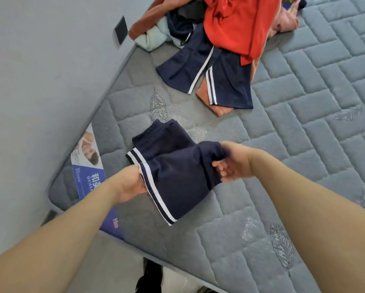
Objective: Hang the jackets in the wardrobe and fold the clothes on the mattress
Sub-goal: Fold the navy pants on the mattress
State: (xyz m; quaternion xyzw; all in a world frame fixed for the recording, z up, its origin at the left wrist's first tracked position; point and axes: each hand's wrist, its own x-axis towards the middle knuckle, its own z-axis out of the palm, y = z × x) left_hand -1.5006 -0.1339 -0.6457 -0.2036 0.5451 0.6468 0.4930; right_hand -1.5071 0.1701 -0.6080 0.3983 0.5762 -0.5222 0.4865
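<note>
Currently, navy trousers (173, 176) are being held low over the mattress (304, 123), pinched at opposite sides by the left hand (130, 183) and right hand (232, 163), the striped edge lying leftward, nearer the left hand.

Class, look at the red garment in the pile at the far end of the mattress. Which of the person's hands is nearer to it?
Right. The right hand grips the navy trousers roughly below the red garment; the left hand grips them further to the left and nearer the camera.
</note>
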